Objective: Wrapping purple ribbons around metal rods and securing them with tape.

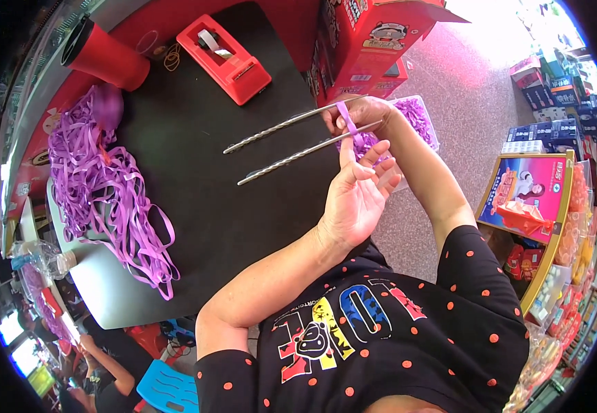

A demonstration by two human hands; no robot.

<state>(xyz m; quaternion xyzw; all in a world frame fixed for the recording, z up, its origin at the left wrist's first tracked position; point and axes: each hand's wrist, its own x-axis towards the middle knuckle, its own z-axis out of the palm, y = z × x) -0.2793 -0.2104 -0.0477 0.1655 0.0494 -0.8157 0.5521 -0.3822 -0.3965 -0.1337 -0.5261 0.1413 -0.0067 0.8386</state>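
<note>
Two thin, twisted metal rods [291, 157] run side by side over the dark table. A purple ribbon [344, 117] is looped around both near their right ends. My right hand [371, 110] is closed at that loop, its curled fingers gripping the ribbon. Just below, my left hand [355, 199] is palm up with fingers apart, its index fingertip at the ribbon by the lower rod. How the rods are supported cannot be told. Beyond my hands, a clear box [438, 144] holds many purple ribbon pieces. A long tangle of purple ribbon [116, 186] hangs over the table's left side.
A red tape dispenser [243, 82] and a red cup [109, 58] sit toward the far side of the black table [195, 158]. Red cartons [360, 41] stand beyond my right hand. A display stand [553, 199] is at right, a blue stool [168, 387] at lower left. Another person's arm [109, 361] shows there.
</note>
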